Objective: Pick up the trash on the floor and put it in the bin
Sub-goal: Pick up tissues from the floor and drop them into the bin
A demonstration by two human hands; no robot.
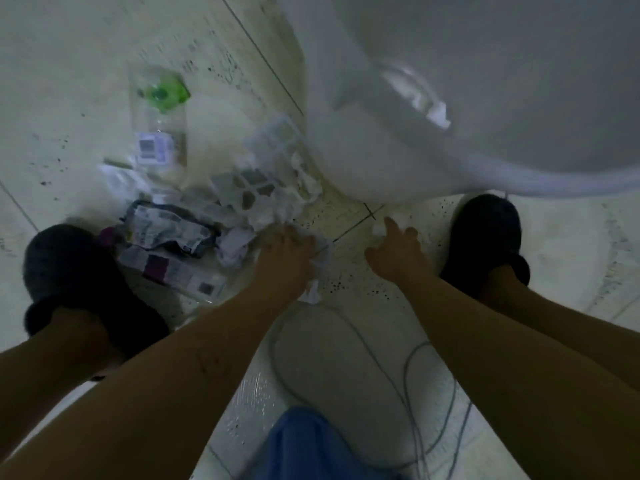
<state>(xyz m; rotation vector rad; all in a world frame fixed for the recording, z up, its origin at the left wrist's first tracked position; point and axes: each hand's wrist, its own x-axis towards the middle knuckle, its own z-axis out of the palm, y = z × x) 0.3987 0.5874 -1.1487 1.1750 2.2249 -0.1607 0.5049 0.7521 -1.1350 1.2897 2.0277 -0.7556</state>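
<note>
A heap of trash lies on the tiled floor at left centre: a clear plastic bottle with a green cap, crumpled printed wrappers, a white plastic grid piece and white tissue paper. My left hand presses down on crumpled white paper at the heap's right edge, fingers closed around it. To the right, my right hand pinches a small white paper scrap at its fingertips. The big white bin with a liner bag fills the upper right.
My two feet in dark fuzzy slippers stand at the left and the right of the hands. A thin grey cable loops over the floor below my arms. Blue cloth hangs at the bottom centre.
</note>
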